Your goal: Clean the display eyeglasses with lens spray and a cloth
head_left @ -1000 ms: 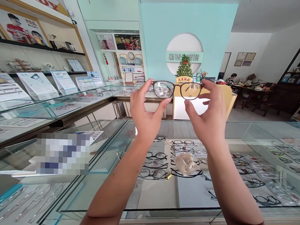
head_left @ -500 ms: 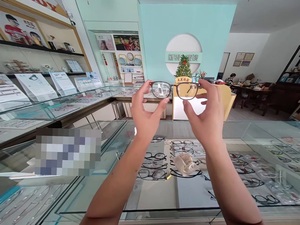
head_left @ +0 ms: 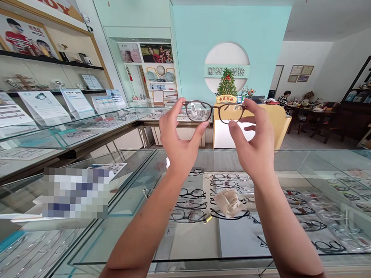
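Observation:
A pair of dark-framed glasses (head_left: 216,107) with clear lenses is held up level over the glass display case. My left hand (head_left: 182,139) grips its left end, with the thumb below the left lens. At the other end, my right hand (head_left: 254,141) pinches the frame, thumb tip at the lower rim of the right lens. A crumpled beige cloth (head_left: 230,203) lies on the case top, below and between my forearms. Rows of glasses (head_left: 191,215) sit inside the case under the glass.
The glass display case (head_left: 196,259) spans the front. Papers (head_left: 111,167) lie on its left part, next to a blurred patch. Brochure stands (head_left: 77,103) line the left counter. Farther back are a yellow counter (head_left: 267,117) with a plant (head_left: 227,81), and a seated person (head_left: 285,98).
The glasses and my left hand have shifted slightly left. My right thumb has moved a little right and up against the right lens rim.

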A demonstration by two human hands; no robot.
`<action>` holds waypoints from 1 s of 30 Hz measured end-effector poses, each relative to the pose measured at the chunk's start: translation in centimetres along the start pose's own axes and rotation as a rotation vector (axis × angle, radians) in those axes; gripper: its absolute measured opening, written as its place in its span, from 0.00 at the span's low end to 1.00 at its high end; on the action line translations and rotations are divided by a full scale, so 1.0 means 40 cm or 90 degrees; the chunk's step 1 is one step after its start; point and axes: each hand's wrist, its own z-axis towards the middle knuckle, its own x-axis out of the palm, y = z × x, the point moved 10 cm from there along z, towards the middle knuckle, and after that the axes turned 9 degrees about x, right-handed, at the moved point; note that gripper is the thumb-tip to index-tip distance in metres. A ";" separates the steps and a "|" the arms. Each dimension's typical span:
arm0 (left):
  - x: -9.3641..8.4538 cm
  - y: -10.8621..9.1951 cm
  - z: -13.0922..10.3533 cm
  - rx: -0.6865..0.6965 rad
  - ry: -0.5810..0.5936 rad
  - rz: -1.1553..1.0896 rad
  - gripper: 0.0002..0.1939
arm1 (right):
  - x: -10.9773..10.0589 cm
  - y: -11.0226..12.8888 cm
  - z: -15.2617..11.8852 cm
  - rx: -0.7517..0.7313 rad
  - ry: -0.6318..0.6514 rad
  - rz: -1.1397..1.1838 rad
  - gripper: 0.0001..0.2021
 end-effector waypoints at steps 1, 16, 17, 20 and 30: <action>-0.002 -0.004 0.001 0.006 -0.003 0.007 0.36 | 0.003 -0.005 0.001 0.005 0.002 0.011 0.27; 0.018 0.014 -0.004 -0.013 0.015 -0.064 0.38 | 0.012 -0.074 0.019 0.081 -0.019 0.213 0.22; 0.022 0.022 -0.006 -0.016 0.017 -0.071 0.39 | 0.012 -0.074 0.019 0.089 -0.026 0.217 0.22; 0.026 0.035 -0.011 -0.010 0.017 -0.081 0.39 | 0.007 -0.077 0.018 0.113 -0.048 0.237 0.20; -0.017 0.021 -0.118 0.018 0.022 -0.105 0.34 | 0.015 -0.192 -0.076 0.217 0.004 0.315 0.16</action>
